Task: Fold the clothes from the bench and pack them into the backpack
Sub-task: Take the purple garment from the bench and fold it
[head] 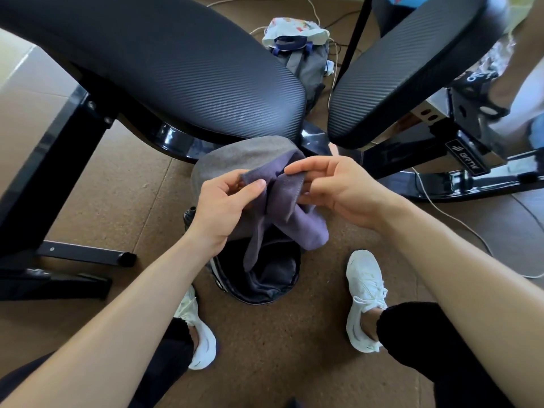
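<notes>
A purple cloth (290,222) hangs bunched between both hands, just above the open mouth of a grey backpack (235,156) that stands on the floor between my feet. My left hand (226,201) pinches the cloth's left edge between thumb and fingers. My right hand (332,187) grips its upper right edge. The cloth's lower end droops into the backpack's dark opening (265,278). The black padded bench (176,63) spreads above and behind the backpack, its seat pad (412,69) to the right; no clothes show on either pad.
A second grey bag with a floral cloth on top (297,42) lies on the floor behind the bench. White cables (459,222) run across the brown floor at right. The bench's black frame legs (85,257) stand at left. My white shoes (365,298) flank the backpack.
</notes>
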`<state>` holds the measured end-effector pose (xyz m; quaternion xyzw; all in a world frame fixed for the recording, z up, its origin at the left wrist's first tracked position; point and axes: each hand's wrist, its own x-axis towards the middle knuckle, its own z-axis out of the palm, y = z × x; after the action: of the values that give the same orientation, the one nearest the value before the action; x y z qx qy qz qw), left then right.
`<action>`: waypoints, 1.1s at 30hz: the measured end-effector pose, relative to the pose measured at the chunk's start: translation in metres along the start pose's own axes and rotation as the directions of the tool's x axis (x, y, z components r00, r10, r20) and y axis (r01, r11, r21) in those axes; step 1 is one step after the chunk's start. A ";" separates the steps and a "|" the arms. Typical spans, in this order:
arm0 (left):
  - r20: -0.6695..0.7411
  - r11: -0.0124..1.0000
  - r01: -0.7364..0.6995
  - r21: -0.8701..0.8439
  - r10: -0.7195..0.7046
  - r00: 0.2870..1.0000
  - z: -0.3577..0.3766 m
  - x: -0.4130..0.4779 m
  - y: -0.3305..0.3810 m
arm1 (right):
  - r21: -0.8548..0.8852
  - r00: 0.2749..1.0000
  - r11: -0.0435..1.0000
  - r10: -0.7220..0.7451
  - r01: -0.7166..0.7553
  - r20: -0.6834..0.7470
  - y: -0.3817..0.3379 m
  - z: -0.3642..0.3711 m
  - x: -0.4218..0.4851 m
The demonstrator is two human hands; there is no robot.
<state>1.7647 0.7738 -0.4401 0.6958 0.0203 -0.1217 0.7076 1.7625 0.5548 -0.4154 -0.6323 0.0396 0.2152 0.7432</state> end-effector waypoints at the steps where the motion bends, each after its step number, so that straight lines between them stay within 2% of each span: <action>1: 0.010 1.000 0.008 -0.004 -0.008 1.000 0.000 -0.001 -0.001 | -0.085 0.999 0.995 -0.043 0.043 -0.002 0.002 0.002 -0.001; 4: 0.047 1.000 0.011 0.000 -0.011 0.999 0.001 -0.001 -0.002 | -0.317 0.982 0.936 -0.180 0.152 -0.059 0.006 0.005 -0.001; 8: 0.079 1.000 0.012 -0.011 -0.011 0.997 0.006 -0.003 -0.002 | -0.468 0.956 0.861 -0.277 0.199 -0.102 0.008 0.008 0.002; 12: 0.120 0.999 0.018 -0.044 -0.013 0.993 0.009 -0.005 -0.002 | -0.491 0.928 0.848 -0.324 0.200 -0.181 0.010 0.012 0.005; 27: 0.294 0.995 0.089 -0.047 -0.071 0.953 0.012 -0.012 0.005 | -0.464 0.904 0.859 -0.356 0.217 -0.236 0.017 0.014 0.014; 30: 0.311 1.000 -0.009 -0.004 0.010 0.950 0.013 -0.015 0.005 | -0.461 0.901 0.863 -0.352 0.207 -0.253 0.020 0.014 0.015; 33: 0.231 0.993 -0.098 0.062 0.082 0.970 0.015 -0.015 0.001 | -0.449 0.911 0.869 -0.338 0.207 -0.234 0.020 0.017 0.014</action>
<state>1.7484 0.7614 -0.4356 0.7029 -0.0970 -0.1691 0.6840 1.7644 0.5768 -0.4350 -0.8000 0.0166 0.0097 0.5997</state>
